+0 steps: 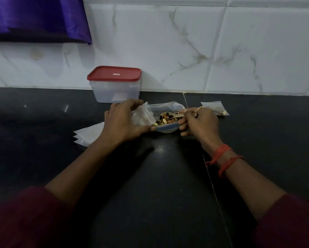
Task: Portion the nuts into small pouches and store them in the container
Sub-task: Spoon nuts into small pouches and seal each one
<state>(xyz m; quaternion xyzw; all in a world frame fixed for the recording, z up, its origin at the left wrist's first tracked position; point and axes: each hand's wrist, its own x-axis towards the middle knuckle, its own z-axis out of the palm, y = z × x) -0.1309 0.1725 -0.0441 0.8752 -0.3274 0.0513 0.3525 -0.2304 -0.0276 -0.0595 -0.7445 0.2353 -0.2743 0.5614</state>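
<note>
A small bowl [168, 129] of mixed nuts [163, 120] sits on the dark counter [159, 176]. My left hand [122, 122] holds a small clear pouch [142, 115] tilted beside the bowl, with its mouth toward the nuts. My right hand [201, 122] grips a pale spoon [171, 115] whose bowl carries some nuts above the dish. A clear container with a red lid [114, 74] stands shut against the tiled wall behind my left hand.
A stack of empty pouches [89, 135] lies left of my left hand. A filled pouch [215, 108] lies to the right of my right hand. A larger clear bag [168, 105] sits behind the bowl. Purple cloth [37, 18] hangs at the top left.
</note>
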